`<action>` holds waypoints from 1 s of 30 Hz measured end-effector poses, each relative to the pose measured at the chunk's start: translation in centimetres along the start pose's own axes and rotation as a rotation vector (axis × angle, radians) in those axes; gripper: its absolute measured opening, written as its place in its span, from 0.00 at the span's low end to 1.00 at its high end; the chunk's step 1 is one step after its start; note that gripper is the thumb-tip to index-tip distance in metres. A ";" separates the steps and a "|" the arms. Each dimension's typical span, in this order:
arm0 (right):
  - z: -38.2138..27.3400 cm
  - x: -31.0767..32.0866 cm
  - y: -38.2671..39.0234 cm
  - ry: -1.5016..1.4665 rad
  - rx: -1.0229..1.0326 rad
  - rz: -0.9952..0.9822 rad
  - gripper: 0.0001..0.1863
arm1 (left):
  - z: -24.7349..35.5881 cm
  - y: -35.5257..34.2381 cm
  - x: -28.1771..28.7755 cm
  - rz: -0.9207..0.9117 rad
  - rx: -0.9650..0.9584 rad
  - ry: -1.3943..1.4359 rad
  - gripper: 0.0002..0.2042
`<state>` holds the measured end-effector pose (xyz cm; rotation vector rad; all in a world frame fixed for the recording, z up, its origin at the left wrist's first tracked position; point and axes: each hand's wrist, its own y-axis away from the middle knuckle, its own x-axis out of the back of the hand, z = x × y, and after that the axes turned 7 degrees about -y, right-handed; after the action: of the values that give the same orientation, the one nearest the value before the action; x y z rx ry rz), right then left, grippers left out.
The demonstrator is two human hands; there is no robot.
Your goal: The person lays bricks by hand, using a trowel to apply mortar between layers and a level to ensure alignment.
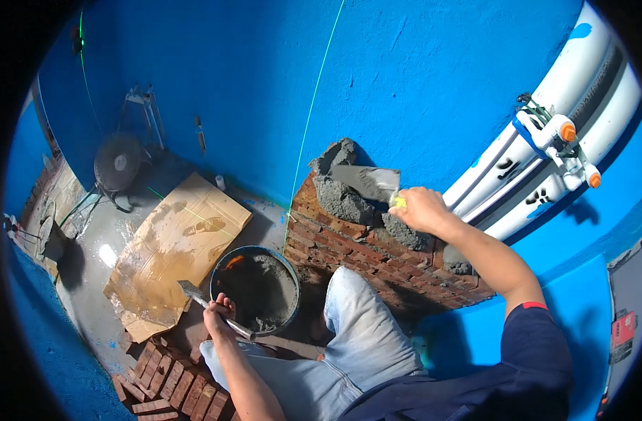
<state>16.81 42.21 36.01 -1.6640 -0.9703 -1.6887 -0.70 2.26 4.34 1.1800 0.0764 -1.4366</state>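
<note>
One trowel [369, 183] is resting its grey, smeared blade over wet mortar [340, 201] at the far edge of a red-brown brick structure [349, 249], toward its far left corner. The right hand [420, 210] is closing its fingers round the trowel's yellow-marked handle. More mortar is sitting in lumps along that edge, running toward the structure's right corner. Left of the bricks, a dark bucket [298, 289] is standing on the floor [89, 284], holding grey mortar. At the bucket's near left rim, the left hand [219, 316] is gripping a slim metal shaft with a flat grey head, possibly a brick hammer [192, 289]; glare and small size are making its kind uncertain. Beyond the bucket, a wet-stained cardboard sheet [170, 249] is covering part of the floor, and loose bricks [174, 382] are lying in rows off its near corner. Past the cardboard's far left edge a round fan [119, 163] is standing. White pipes [580, 63] are running along the blue wall [265, 84] on the right.
</note>
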 end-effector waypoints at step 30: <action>2.5 1.2 -8.7 0.512 0.634 0.353 0.20 | -0.9 -0.5 0.2 0.002 0.014 0.030 0.13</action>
<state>11.12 49.37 36.19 -0.8642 -0.7836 -1.2841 -0.53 2.89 3.48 1.2125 0.0862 -1.4205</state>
